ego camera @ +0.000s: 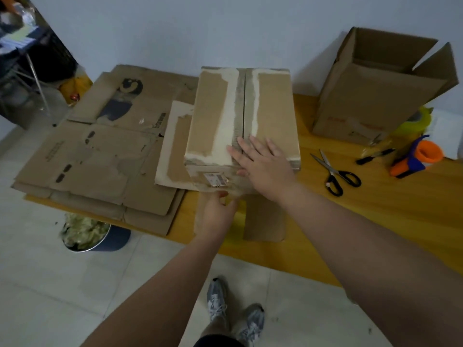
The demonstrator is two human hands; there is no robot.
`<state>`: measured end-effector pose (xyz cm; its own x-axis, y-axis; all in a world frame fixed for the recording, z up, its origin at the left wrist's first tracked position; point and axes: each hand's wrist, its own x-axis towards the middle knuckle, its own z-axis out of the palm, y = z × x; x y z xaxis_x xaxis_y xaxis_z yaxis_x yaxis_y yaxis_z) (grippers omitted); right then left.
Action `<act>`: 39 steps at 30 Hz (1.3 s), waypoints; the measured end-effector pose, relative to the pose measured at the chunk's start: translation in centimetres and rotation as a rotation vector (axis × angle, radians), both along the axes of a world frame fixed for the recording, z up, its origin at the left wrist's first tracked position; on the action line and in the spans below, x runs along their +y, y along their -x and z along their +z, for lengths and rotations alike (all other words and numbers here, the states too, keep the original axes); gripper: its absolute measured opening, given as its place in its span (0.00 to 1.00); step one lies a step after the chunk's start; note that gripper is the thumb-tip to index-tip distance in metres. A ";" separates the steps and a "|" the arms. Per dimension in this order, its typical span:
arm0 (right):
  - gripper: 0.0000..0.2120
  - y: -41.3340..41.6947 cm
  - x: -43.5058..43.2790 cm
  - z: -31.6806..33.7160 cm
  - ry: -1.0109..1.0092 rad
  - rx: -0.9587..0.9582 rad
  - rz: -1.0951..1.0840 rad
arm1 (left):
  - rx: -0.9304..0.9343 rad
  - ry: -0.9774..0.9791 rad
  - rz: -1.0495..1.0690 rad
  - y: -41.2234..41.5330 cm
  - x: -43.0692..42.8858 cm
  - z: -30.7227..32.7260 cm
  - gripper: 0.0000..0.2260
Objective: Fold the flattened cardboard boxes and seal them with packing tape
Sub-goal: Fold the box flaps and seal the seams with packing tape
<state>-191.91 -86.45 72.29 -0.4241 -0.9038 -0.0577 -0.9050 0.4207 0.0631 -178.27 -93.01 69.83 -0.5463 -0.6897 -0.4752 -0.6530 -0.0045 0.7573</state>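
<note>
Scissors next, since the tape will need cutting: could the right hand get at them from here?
Probably yes. The scissors lie alone on bare table, right of the right hand, which rests flat on the box, holding nothing.

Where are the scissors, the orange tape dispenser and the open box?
scissors (337,172): head view, at the blade pivot.
orange tape dispenser (416,156): head view, on its body.
open box (370,101): head view, on its front wall.

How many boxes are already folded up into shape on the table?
2: one box in the middle, under the right hand, and one open box at the far right. Flattened cardboard lies stacked at left.
</note>
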 end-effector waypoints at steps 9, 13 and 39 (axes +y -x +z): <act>0.34 -1.0 0.3 -2.4 0.080 0.266 -0.001 | 0.064 -0.066 0.014 1.0 -0.1 0.6 0.17; 0.33 -0.6 -0.1 -2.1 0.096 0.189 -0.027 | 0.044 -0.092 -0.025 1.1 -0.6 1.0 0.18; 0.30 10.6 14.4 -7.9 -0.292 -0.394 -0.893 | 0.007 0.028 0.313 2.4 4.2 0.4 0.17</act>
